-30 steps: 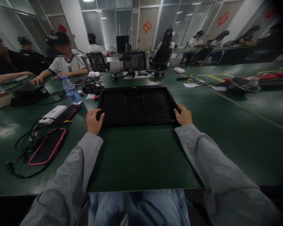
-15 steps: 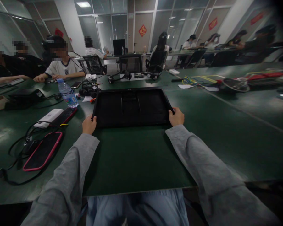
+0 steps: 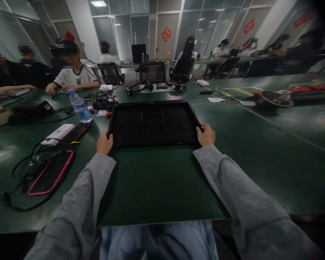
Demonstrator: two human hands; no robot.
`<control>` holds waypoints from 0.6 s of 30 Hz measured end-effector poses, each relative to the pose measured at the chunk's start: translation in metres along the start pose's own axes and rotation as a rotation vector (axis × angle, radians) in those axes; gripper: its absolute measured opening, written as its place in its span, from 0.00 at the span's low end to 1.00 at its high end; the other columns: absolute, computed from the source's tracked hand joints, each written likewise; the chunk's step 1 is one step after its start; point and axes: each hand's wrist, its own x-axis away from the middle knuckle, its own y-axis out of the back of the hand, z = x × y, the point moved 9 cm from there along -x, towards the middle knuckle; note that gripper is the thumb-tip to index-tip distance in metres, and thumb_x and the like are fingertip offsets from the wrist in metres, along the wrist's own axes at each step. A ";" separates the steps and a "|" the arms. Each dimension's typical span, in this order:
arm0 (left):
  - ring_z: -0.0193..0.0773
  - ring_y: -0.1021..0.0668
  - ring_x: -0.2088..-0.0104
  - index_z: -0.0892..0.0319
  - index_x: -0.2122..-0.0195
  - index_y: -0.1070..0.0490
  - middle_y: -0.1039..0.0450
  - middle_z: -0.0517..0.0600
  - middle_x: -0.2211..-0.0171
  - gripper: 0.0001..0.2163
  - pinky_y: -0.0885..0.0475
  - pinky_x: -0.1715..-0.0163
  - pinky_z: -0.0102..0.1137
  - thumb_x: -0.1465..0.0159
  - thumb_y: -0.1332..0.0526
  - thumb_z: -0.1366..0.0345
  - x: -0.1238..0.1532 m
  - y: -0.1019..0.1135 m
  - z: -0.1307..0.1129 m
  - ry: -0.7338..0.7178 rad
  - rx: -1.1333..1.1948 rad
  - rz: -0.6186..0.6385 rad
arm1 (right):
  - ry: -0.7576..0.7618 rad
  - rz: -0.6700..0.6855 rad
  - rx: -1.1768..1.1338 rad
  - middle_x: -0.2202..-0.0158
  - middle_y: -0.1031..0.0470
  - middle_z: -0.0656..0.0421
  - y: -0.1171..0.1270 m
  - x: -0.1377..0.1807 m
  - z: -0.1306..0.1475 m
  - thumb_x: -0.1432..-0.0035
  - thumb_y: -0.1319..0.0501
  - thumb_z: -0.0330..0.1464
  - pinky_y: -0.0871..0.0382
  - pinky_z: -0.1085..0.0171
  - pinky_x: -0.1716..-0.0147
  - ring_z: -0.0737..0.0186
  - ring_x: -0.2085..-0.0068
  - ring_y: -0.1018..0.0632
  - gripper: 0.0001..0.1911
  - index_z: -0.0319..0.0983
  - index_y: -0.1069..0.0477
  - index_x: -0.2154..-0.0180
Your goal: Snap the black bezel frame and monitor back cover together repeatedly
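Observation:
A shallow black rectangular tray-like panel (image 3: 124, 124) with a raised rim lies in front of me on the green table. Two thin bars and a small crosspiece show on its inner face; its exact kind is unclear. My left hand (image 3: 104, 143) is closed around the near left corner, thumb over the rim. At the right edge my right hand (image 3: 206, 135) grips it in the same way, thumb on top. The fingers beneath the edge are hidden on both sides.
Left of the panel stand a water bottle (image 3: 80, 106), a white power bank (image 3: 58, 134) and a pink-rimmed phone (image 3: 51, 173) among black cables. A metal bowl-shaped thing (image 3: 276, 98) and coloured wires (image 3: 219, 93) lie far right. Several people sit around the tables, one person (image 3: 73, 76) at the left.
The whole view has shifted slightly, so things appear a little further right. Both hands keep their hold on the black panel, which has not visibly moved on the table.

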 end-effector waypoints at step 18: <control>0.62 0.17 0.51 0.58 0.42 0.30 0.19 0.68 0.51 0.24 0.27 0.52 0.53 0.26 0.56 0.50 0.001 -0.002 0.002 0.045 -0.122 0.109 | 0.067 0.021 -0.010 0.51 0.19 0.44 -0.005 -0.011 -0.007 0.38 0.44 0.38 0.28 0.48 0.47 0.46 0.51 0.20 0.25 0.36 0.25 0.44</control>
